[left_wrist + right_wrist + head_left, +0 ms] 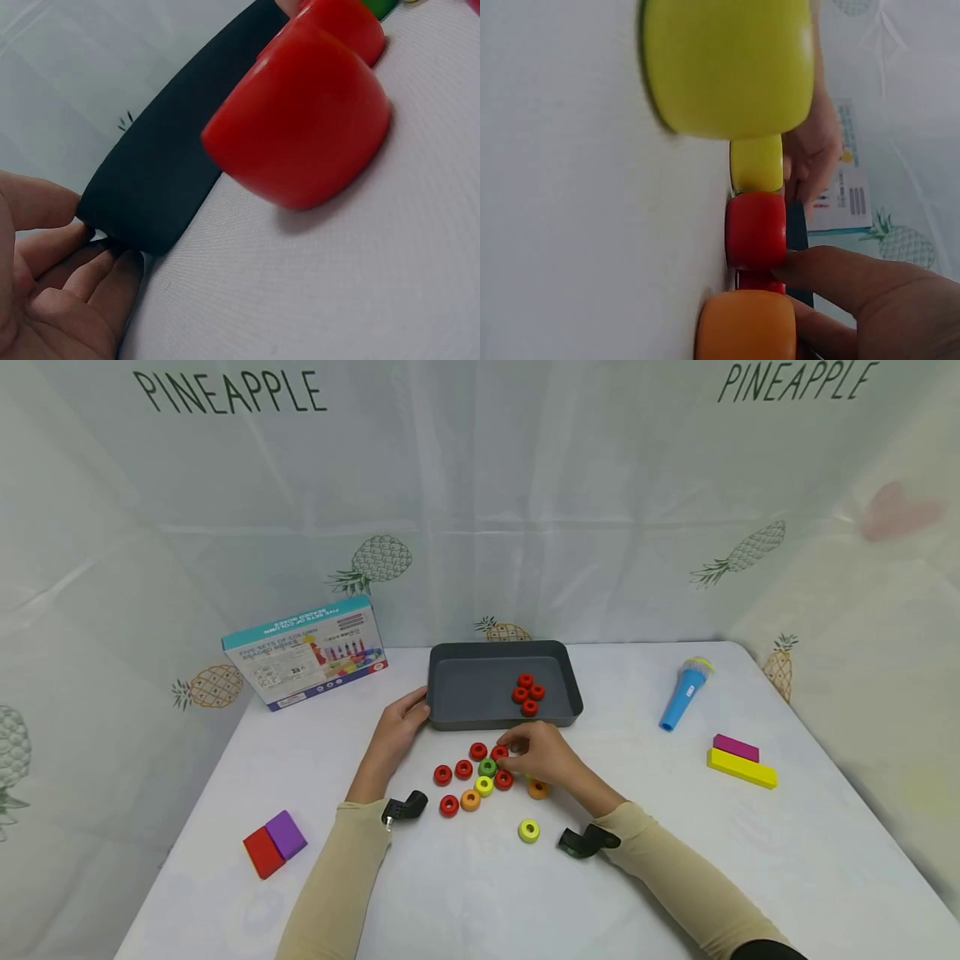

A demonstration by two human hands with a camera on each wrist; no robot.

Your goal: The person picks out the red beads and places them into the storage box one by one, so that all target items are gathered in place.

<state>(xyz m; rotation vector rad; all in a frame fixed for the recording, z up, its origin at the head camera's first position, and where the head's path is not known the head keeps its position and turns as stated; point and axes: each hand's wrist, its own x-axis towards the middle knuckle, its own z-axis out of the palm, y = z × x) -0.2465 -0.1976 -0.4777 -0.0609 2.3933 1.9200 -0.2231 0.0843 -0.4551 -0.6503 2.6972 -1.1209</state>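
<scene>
left fingers [112, 294] grip the grey tray [472, 689] by its corner; right fingers [829, 274] seem to pinch a half-hidden red ring [498, 749].

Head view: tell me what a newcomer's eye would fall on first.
Likely the loose bright beads in red, yellow, orange and green on the white table. Next, the dark tray just beyond, with four red beads inside. Then the blue microphone on the right.

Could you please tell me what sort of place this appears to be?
Probably an indoor play or filming corner: a white table in front of a pineapple-print sheet, with coloured rings spread on the table.
</scene>
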